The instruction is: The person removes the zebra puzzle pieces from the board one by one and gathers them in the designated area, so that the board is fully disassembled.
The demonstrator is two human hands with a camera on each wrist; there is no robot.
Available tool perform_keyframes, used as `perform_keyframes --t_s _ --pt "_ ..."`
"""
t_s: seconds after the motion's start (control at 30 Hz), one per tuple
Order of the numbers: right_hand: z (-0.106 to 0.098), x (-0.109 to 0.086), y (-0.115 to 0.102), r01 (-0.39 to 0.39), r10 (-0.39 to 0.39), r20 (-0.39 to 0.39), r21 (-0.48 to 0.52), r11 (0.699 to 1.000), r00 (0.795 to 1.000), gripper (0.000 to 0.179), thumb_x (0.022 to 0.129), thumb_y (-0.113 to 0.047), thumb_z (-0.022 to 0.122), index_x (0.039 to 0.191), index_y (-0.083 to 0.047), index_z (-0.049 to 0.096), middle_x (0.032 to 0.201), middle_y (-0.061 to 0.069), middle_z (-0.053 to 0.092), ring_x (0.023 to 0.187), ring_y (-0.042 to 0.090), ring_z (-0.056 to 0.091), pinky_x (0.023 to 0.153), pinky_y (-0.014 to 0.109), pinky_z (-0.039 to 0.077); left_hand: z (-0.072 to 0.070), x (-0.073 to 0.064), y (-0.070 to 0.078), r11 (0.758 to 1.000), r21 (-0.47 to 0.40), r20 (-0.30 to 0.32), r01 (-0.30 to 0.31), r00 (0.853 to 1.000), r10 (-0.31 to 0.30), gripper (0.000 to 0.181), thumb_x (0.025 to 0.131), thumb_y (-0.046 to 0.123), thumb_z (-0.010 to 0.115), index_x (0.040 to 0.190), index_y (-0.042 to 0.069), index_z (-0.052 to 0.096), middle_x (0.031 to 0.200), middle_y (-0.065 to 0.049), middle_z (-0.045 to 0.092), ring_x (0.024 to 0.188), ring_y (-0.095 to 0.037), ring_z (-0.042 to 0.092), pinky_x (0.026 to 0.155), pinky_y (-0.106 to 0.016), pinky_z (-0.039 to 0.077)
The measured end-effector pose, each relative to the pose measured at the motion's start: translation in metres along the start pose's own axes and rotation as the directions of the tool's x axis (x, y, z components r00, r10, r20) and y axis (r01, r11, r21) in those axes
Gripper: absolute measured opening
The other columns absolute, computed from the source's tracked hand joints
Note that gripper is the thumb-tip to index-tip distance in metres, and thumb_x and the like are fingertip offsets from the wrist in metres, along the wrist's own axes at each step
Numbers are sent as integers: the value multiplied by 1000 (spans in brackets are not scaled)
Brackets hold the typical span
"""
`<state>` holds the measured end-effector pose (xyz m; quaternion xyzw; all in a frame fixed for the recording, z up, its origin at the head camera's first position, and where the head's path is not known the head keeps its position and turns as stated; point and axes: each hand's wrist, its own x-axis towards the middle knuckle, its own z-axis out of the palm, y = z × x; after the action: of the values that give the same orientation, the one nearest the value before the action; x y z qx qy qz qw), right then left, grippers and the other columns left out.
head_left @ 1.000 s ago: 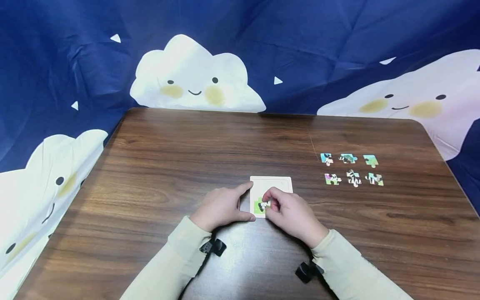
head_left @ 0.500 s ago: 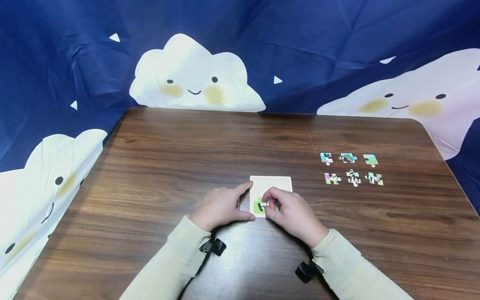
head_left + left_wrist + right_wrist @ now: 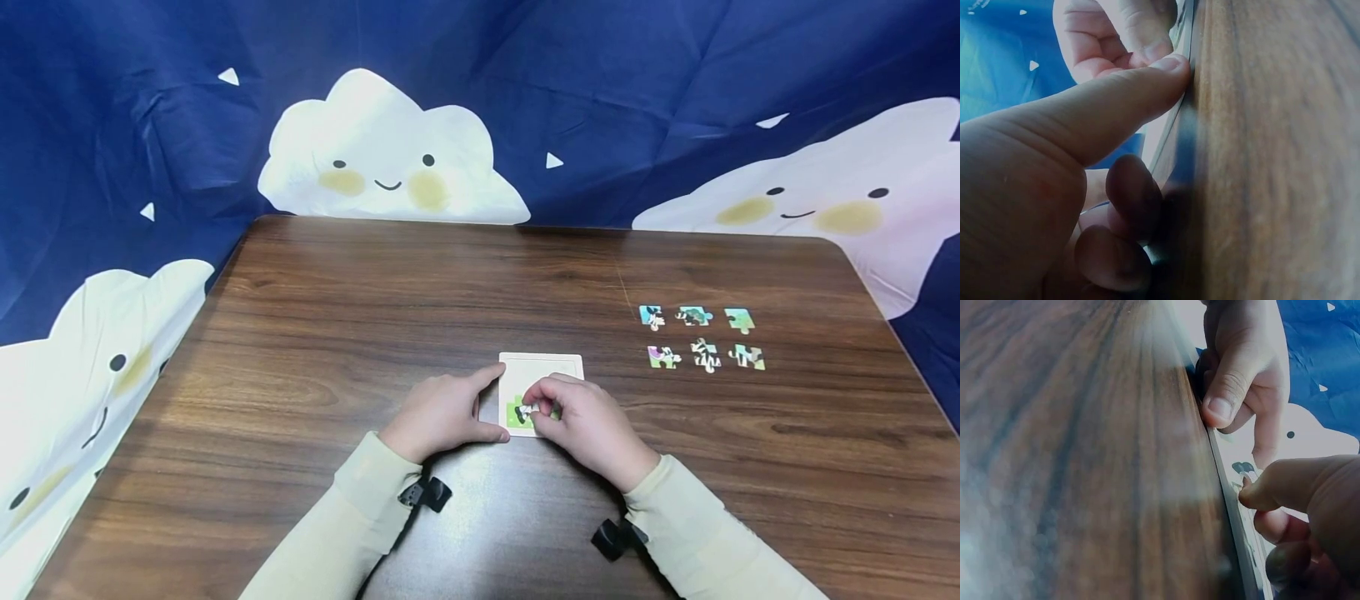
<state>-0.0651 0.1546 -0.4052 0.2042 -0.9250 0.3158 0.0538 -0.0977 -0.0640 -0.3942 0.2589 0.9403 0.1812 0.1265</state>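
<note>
A small square white puzzle board lies on the table before me. Green printed pieces sit along its lower part. My left hand rests at the board's left edge, its straight index finger on the upper corner and its thumb on the lower one. With thumb and index finger, my right hand pinches a black-and-white puzzle piece down at the board's lower part. The fingers hide much of that piece. In the right wrist view, the right thumb presses close to a dark printed patch.
On the brown wooden table, two rows of loose puzzle pieces lie to the right, among them a green one and a zebra-striped one. A blue cloth with clouds hangs behind the table's far edge.
The right hand's fingertips shift very slightly over the lower part of the board. The left hand, the board and the loose pieces stay in place.
</note>
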Motion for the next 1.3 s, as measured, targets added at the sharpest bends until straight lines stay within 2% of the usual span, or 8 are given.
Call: perform_keyframes --t_s 0.37,0.53,0.73,1.03,1.3 --pt "0 0 1 -10 10 8 -5 1000 1000 15 78 -8 74 88 -19 73 75 -17 54 67 6 53 65 27 43 0 -1 -1 1000 -6 -4 -10 1000 10 91 74 56 82 150 22 47 60 13 52 56 -10 51 56 -34 43" --pt "0 0 2 -7 7 -15 -5 1000 1000 14 78 -9 75 88 -19 74 74 -17 51 66 4 50 64 27 42 -1 0 -1 1000 -3 1 3 1000 -3 91 74 58 81 151 23 47 61 11 52 57 -12 51 57 -35 43" --pt "-3 -3 6 -25 27 -37 60 998 999 15 80 -6 73 90 -18 76 71 -16 48 63 1 45 60 24 40 -1 0 -1 1000 -12 9 4 1000 -4 91 74 57 81 151 23 46 61 12 53 56 -10 51 56 -33 42" --pt "-15 -17 30 -37 44 -101 77 996 994 15 82 -6 77 91 -17 77 70 -15 47 61 1 44 59 22 39 1 0 -1 999 -31 31 18 999 -17 92 74 57 81 152 26 45 62 16 54 55 -7 52 55 -31 42" --pt "-33 -28 56 -2 9 -115 61 998 993 22 80 0 78 92 -17 77 70 -15 45 63 1 43 59 18 35 0 -1 -1 1000 -22 27 18 999 -18 91 74 57 81 152 25 45 62 16 53 56 -8 51 56 -32 42"
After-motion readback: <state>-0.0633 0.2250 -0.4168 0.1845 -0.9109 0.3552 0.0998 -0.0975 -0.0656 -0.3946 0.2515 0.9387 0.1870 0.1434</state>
